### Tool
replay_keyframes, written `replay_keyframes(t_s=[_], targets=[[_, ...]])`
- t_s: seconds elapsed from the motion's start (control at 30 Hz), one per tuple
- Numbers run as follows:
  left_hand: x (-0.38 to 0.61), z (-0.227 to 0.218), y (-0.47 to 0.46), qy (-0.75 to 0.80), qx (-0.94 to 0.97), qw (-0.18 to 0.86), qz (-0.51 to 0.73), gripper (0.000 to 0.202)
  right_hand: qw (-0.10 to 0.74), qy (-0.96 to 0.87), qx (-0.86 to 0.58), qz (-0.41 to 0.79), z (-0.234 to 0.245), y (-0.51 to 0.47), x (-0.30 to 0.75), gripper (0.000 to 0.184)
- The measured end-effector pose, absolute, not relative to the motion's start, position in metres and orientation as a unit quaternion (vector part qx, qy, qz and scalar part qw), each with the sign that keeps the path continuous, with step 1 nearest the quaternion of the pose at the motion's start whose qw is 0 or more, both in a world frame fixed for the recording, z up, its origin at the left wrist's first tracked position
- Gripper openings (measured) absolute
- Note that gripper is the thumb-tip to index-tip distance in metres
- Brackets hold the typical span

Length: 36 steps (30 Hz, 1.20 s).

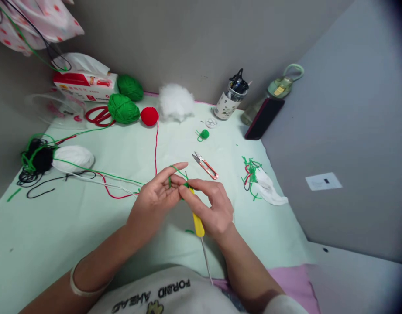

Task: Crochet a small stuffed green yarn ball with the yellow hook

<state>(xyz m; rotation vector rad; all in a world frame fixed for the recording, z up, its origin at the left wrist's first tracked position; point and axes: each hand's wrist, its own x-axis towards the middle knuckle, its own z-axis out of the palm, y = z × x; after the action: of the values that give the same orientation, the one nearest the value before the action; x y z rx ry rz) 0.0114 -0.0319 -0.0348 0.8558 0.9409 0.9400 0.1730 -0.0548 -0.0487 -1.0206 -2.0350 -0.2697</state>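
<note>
My right hand (210, 206) is closed around a crochet hook with a yellow handle (198, 223), its metal tip at my left fingers. My left hand (159, 193) pinches a small green yarn piece (185, 186), with the green strand (99, 173) looped over the raised forefinger and trailing left across the pale green cloth (89, 218). Both hands meet above the middle of the cloth.
Orange thread snips (205, 165) lie just beyond my hands. Farther back sit two green yarn balls (124, 108), a red ball (149, 116), white stuffing (175, 102), red scissors (97, 116), a tissue box (84, 85), a jar (231, 101). White and black yarn (73, 158) lie left; yarn scraps (253, 174) right.
</note>
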Motion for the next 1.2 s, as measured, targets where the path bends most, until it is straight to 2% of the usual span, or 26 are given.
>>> replay_keyframes(t_s=[0.07,0.13,0.23,0.33,0.43,0.5,0.57,0.63,0.73,0.8,0.87,1.0,1.1,1.2], targets=[[0.012,-0.033,-0.034,0.385,0.334,0.752,0.418,0.051,0.433,-0.796,-0.407,-0.118,-0.051,-0.056,0.173,0.034],[0.012,-0.031,-0.033,0.345,0.289,0.8,0.396,0.053,0.477,-0.781,-0.396,-0.079,-0.052,-0.055,0.172,0.034],[0.008,-0.031,-0.028,0.336,0.273,0.822,0.371,0.053,0.568,-0.727,-0.38,0.072,-0.05,-0.053,0.172,0.028],[0.001,-0.032,-0.022,0.367,0.304,0.789,0.387,0.047,0.627,-0.617,-0.397,0.262,-0.045,-0.049,0.174,0.021],[-0.001,-0.034,-0.021,0.373,0.348,0.762,0.399,0.043,0.637,-0.505,-0.396,0.427,-0.043,-0.044,0.174,0.015],[0.002,-0.035,-0.024,0.376,0.366,0.752,0.4,0.044,0.628,-0.476,-0.385,0.481,-0.044,-0.042,0.172,0.016],[0.007,-0.036,-0.027,0.387,0.371,0.737,0.411,0.046,0.625,-0.495,-0.398,0.454,-0.046,-0.043,0.168,0.015],[0.013,-0.035,-0.03,0.394,0.366,0.726,0.43,0.048,0.62,-0.555,-0.433,0.346,-0.05,-0.046,0.164,0.013],[0.019,-0.033,-0.032,0.385,0.316,0.758,0.421,0.047,0.577,-0.664,-0.459,0.123,-0.057,-0.053,0.161,0.03],[0.02,-0.032,-0.031,0.354,0.267,0.806,0.391,0.041,0.562,-0.699,-0.439,0.049,-0.059,-0.055,0.162,0.038],[0.017,-0.033,-0.028,0.321,0.231,0.841,0.369,0.034,0.585,-0.688,-0.42,0.088,-0.057,-0.054,0.165,0.034],[0.007,-0.036,-0.02,0.302,0.208,0.846,0.387,0.03,0.661,-0.527,-0.428,0.322,-0.045,-0.045,0.171,0.013],[0.004,-0.036,-0.019,0.305,0.242,0.832,0.394,0.024,0.651,-0.409,-0.422,0.48,-0.041,-0.039,0.172,0.018],[0.007,-0.035,-0.023,0.297,0.314,0.81,0.397,0.014,0.625,-0.392,-0.403,0.541,-0.046,-0.039,0.167,0.019]])
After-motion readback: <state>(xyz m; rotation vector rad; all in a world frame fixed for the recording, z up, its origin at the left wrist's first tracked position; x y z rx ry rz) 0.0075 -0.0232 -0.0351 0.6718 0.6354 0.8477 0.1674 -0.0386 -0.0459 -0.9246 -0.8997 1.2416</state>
